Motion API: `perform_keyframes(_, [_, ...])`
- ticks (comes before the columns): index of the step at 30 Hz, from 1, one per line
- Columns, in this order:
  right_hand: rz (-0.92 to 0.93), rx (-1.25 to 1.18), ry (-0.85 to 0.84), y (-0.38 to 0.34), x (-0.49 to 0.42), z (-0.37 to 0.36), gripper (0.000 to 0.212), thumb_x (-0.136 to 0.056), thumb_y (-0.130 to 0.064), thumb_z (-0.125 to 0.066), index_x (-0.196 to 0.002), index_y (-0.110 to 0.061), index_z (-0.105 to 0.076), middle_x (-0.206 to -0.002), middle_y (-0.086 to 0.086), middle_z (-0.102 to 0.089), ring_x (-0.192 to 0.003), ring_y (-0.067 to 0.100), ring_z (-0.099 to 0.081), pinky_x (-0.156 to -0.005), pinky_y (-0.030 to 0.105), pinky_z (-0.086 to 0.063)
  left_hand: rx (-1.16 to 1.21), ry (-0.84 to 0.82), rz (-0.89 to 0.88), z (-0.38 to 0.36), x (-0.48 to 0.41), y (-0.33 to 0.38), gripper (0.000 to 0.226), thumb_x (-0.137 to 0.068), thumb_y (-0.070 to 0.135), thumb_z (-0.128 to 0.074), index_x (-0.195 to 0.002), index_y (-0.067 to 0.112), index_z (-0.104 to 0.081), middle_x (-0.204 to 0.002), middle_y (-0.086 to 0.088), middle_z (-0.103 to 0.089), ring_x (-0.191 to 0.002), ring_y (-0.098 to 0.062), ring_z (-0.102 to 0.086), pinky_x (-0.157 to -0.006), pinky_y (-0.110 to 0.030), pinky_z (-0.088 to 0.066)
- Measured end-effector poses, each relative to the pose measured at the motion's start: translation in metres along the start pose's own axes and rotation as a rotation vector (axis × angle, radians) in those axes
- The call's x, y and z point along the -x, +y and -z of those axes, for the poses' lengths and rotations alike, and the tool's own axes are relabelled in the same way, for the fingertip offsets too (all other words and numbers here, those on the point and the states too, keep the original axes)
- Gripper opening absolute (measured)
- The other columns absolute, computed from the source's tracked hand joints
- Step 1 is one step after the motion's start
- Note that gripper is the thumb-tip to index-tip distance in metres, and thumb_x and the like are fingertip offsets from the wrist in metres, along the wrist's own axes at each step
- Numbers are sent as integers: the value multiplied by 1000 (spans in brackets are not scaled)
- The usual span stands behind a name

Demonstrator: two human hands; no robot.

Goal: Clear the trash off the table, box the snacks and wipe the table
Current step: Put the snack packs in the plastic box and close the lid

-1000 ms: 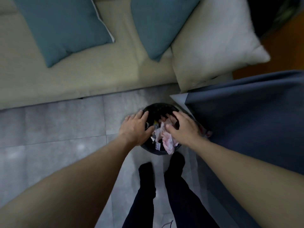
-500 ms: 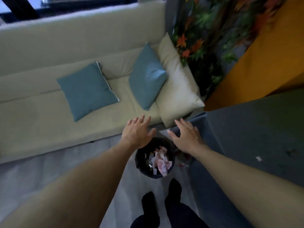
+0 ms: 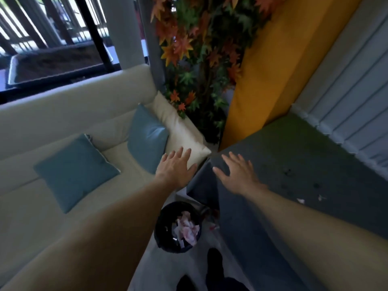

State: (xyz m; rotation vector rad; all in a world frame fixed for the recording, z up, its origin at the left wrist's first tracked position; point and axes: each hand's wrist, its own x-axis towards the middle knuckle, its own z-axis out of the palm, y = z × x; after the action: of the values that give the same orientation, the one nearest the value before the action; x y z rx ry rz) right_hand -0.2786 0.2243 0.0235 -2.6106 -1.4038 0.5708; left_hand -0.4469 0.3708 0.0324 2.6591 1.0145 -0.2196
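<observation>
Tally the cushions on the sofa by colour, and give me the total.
Blue cushions: 2
Cream cushions: 1
Total: 3

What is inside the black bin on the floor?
The bin holds crumpled pink and white paper trash. Anything beneath that pile is covered, and the rest of the inside is too dark to make out.
</observation>
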Motion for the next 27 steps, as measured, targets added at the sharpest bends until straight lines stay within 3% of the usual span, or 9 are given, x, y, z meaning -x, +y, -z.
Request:
perform_keyframes(10, [-174, -90, 100, 81, 65, 36, 76, -95, -70, -27, -157, -27, -20, -166, 0, -10, -152, 27, -7, -122, 55, -7, -44, -75, -203, 12, -17, 102, 74, -101, 63, -26, -162, 25, -10, -169, -6, -10, -154, -29, -14, -125, -47, -11])
perform_keyframes(27, [-455, -200, 267, 274, 153, 79, 74, -95, -69, -32, -156, -27, -25, -165, 0, -15, -152, 28, -11, -122, 56, -10, -137, -116, -471, -10, -63, 336, 72, -101, 61, -28, -162, 27, -8, -170, -4, -7, -155, -28, -13, -126, -45, -9])
